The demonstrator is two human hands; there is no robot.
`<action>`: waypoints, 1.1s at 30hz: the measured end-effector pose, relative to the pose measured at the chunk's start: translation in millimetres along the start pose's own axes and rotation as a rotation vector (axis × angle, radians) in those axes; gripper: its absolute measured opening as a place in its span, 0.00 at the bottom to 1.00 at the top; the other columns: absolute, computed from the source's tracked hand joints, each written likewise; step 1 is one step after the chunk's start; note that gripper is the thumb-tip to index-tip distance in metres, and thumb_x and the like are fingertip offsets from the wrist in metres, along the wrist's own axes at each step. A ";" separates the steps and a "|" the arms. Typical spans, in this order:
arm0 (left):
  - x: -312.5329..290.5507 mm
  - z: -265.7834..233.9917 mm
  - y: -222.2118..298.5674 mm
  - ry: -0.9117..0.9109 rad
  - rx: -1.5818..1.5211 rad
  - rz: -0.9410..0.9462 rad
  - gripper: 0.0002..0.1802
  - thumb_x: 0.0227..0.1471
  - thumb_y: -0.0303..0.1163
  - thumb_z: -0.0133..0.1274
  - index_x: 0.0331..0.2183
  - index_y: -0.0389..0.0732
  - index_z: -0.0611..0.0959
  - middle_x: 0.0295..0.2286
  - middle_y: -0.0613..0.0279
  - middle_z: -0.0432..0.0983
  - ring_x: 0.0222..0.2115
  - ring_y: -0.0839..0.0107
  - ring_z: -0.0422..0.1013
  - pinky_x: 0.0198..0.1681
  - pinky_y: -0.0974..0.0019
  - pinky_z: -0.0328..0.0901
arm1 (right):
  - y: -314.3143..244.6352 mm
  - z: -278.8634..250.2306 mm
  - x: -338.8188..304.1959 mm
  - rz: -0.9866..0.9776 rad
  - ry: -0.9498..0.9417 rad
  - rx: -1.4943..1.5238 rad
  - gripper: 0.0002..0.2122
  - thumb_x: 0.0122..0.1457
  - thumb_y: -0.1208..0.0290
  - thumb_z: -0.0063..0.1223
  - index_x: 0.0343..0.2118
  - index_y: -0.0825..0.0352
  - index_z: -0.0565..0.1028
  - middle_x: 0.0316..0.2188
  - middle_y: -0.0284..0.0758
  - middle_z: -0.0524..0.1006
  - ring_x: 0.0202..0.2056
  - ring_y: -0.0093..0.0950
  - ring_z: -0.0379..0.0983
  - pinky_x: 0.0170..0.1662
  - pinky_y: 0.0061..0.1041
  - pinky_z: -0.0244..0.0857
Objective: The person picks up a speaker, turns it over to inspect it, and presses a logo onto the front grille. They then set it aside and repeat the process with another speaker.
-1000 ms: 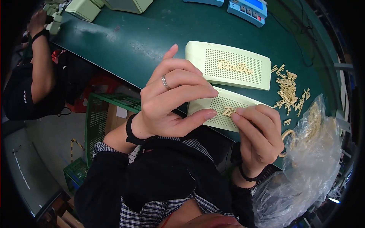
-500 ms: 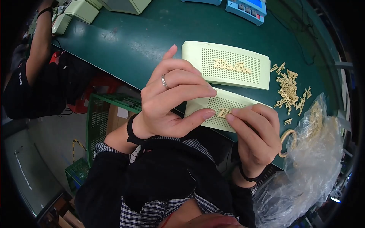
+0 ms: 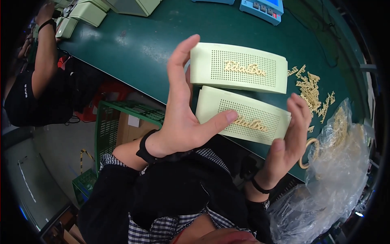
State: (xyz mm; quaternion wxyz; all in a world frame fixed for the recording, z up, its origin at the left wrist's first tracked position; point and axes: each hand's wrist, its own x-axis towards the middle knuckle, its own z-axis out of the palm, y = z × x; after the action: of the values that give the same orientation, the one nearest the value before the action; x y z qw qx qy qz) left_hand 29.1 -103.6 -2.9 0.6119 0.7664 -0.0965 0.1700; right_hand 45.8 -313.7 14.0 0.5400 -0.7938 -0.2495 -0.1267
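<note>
Two pale green speaker-like casings with perforated panels lie one behind the other, the far casing (image 3: 200, 65) and the near casing (image 3: 209, 101). Each panel carries a gold script-lettered badge; the far badge (image 3: 243, 68) shows whole. My left hand (image 3: 180, 118) is open at the casings' left ends, fingers stretched upward. Its thumb rests on the left part of the near badge (image 3: 256, 125), hiding some of it. At the near casing's right end my right hand (image 3: 289, 140) is open, thumb and fingers apart; whether it touches the casing I cannot tell.
Loose gold badges (image 3: 309, 89) lie in a pile at the right, near a tape ring (image 3: 305, 154) and a clear plastic bag (image 3: 337, 171). A blue device (image 3: 262, 10) stands at the back. Left are a green crate (image 3: 107, 126) and a co-worker's arm (image 3: 45, 61).
My right fingers have let go of the near badge and spread at the casing's right end. My left hand has opened, its fingers swinging up and left, its thumb now on the badge.
</note>
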 end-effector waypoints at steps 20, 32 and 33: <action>20.1 -4.0 29.6 -0.175 -0.140 -0.334 0.66 0.40 0.28 0.70 0.63 0.37 0.35 0.56 0.47 0.55 0.59 0.59 0.56 0.62 0.59 0.56 | 3.4 21.5 2.8 0.217 0.147 0.278 0.29 0.49 0.73 0.64 0.56 0.67 0.67 0.52 0.41 0.64 0.54 0.35 0.63 0.60 0.35 0.56; 27.7 5.3 50.8 -0.155 0.186 -0.686 0.70 0.35 0.41 0.74 0.62 0.34 0.39 0.54 0.42 0.58 0.58 0.54 0.58 0.57 0.57 0.62 | 38.8 7.6 -15.3 0.082 -0.057 0.560 0.37 0.53 0.66 0.63 0.64 0.63 0.56 0.60 0.45 0.52 0.61 0.39 0.54 0.63 0.36 0.53; 31.8 6.4 55.4 -0.186 0.211 -0.730 0.67 0.38 0.38 0.73 0.62 0.35 0.40 0.55 0.44 0.58 0.59 0.55 0.57 0.59 0.57 0.60 | 37.0 6.9 -16.8 0.087 -0.061 0.557 0.37 0.53 0.65 0.63 0.65 0.63 0.56 0.61 0.45 0.50 0.62 0.40 0.54 0.63 0.37 0.52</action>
State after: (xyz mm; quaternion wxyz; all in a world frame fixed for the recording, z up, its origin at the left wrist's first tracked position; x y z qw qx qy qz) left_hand 39.7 -120.8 58.0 0.5388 0.8211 0.1452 -0.1202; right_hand 50.9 -322.5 -26.0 0.7345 -0.6283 -0.2564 -0.0058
